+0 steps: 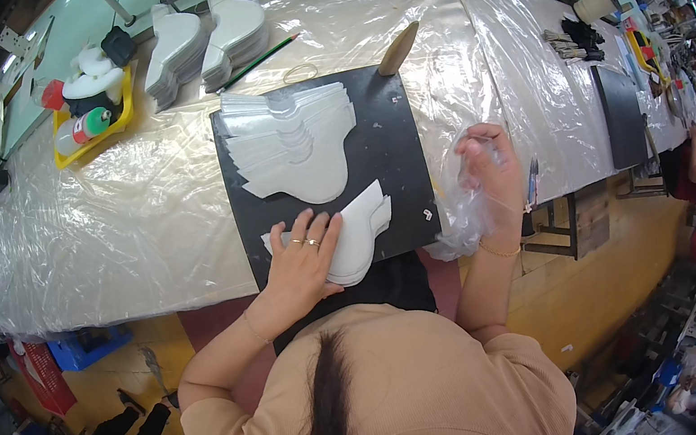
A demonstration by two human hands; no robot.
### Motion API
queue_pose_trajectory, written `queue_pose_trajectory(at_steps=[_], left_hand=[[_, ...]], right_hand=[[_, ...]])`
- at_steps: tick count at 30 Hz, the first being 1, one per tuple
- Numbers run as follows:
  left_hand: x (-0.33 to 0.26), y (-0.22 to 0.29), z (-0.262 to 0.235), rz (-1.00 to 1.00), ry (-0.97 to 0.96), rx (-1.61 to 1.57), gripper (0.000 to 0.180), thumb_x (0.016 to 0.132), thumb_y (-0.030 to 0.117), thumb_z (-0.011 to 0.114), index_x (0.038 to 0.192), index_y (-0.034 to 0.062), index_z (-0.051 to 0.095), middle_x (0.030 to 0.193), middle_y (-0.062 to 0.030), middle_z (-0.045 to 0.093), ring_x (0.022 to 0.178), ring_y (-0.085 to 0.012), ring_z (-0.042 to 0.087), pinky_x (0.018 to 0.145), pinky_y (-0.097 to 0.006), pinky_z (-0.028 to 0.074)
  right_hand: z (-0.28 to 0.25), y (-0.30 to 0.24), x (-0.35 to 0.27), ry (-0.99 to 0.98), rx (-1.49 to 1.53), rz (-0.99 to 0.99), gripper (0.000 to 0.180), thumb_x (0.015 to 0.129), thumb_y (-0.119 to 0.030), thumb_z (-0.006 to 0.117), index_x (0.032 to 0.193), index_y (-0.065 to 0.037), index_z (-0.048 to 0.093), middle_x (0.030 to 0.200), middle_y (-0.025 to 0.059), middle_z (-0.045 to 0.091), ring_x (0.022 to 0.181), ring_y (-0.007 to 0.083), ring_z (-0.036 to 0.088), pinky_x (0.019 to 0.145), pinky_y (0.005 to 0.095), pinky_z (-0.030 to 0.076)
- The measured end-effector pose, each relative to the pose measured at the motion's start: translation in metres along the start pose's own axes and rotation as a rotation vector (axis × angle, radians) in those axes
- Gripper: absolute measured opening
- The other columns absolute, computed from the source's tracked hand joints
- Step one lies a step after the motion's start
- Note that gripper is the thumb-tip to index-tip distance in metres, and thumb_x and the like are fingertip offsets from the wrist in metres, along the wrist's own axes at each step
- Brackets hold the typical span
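My left hand [300, 260] lies spread on a small pile of white shoe-part-shaped pieces [357, 236] at the near edge of a black board [387, 147]. Rings show on its fingers. Farther up the board, a fanned-out row of similar white pieces [324, 171] overlaps in layers. Just past the board's right edge, my right hand [494, 172] is raised with its fingers curled around crumpled clear plastic [463, 222]. The plastic hangs below the hand toward the table edge. A pointed wooden tool [400, 49] rests on the board's far right corner.
Plastic sheeting [140, 223] covers the table. Stacks of white pieces [235, 30], a green pencil [260, 61] and a yellow basket with bottles [129, 108] lie at the far left. A blade-like tool [533, 182] lies right of my right hand. Other people are around.
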State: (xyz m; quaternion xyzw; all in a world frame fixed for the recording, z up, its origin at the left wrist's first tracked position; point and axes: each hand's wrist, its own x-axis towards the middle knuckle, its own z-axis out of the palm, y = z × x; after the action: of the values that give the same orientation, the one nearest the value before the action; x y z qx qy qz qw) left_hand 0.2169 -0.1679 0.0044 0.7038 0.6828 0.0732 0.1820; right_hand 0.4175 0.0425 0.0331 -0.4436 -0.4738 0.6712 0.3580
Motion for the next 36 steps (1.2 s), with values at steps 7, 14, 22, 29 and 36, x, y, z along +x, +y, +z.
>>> queue_pose_trajectory(at_steps=[7, 14, 22, 29, 36], left_hand=[[-0.009, -0.006, 0.000, 0.083, -0.035, -0.009, 0.104, 0.057, 0.028, 0.088, 0.145, 0.0147, 0.034, 0.132, -0.0124, 0.048, 0.126, -0.0296, 0.043, 0.099, -0.054, 0.027], [-0.001, -0.013, 0.004, 0.184, -0.089, 0.098, 0.099, 0.060, 0.029, 0.086, 0.145, 0.0249, 0.036, 0.127, -0.0126, 0.051, 0.115, -0.0292, 0.048, 0.097, -0.052, 0.030], [-0.004, -0.023, 0.007, 0.153, 0.063, -0.018, 0.090, 0.069, 0.024, 0.079, 0.147, 0.0291, 0.034, 0.122, -0.0100, 0.053, 0.106, -0.0259, 0.052, 0.088, -0.048, 0.034], [-0.001, -0.033, 0.001, 0.166, 0.102, 0.002, 0.093, 0.063, 0.034, 0.082, 0.145, 0.0291, 0.038, 0.128, -0.0083, 0.051, 0.113, -0.0265, 0.050, 0.094, -0.048, 0.031], [-0.005, -0.074, -0.008, -0.322, 0.635, -0.301, 0.048, 0.075, 0.033, 0.079, 0.106, 0.0016, 0.059, 0.103, -0.0108, 0.060, 0.092, -0.0214, 0.059, 0.078, -0.034, 0.045]], right_hand=[[0.010, 0.027, -0.016, -0.520, -1.063, -0.335, 0.065, 0.072, -0.022, 0.080, 0.130, -0.015, 0.052, 0.105, 0.0086, 0.057, 0.078, 0.0214, 0.059, 0.067, 0.0319, 0.050], [0.038, 0.042, -0.025, -0.728, -1.382, -0.391, 0.063, 0.068, -0.018, 0.080, 0.125, -0.020, 0.055, 0.103, 0.0092, 0.048, 0.085, 0.0265, 0.062, 0.065, 0.0356, 0.053], [0.046, 0.044, -0.005, -0.776, -1.340, -0.516, 0.050, 0.070, -0.015, 0.077, 0.117, -0.018, 0.060, 0.103, 0.0081, 0.050, 0.085, 0.0254, 0.063, 0.065, 0.0352, 0.053], [0.046, 0.038, 0.003, -0.683, -1.265, -0.473, 0.061, 0.069, -0.012, 0.078, 0.125, -0.016, 0.057, 0.104, 0.0099, 0.050, 0.089, 0.0291, 0.061, 0.070, 0.0377, 0.052], [0.017, 0.010, 0.012, -0.249, -1.084, -0.422, 0.051, 0.075, 0.003, 0.067, 0.123, -0.010, 0.058, 0.094, 0.0116, 0.051, 0.088, 0.0269, 0.056, 0.077, 0.0350, 0.047]])
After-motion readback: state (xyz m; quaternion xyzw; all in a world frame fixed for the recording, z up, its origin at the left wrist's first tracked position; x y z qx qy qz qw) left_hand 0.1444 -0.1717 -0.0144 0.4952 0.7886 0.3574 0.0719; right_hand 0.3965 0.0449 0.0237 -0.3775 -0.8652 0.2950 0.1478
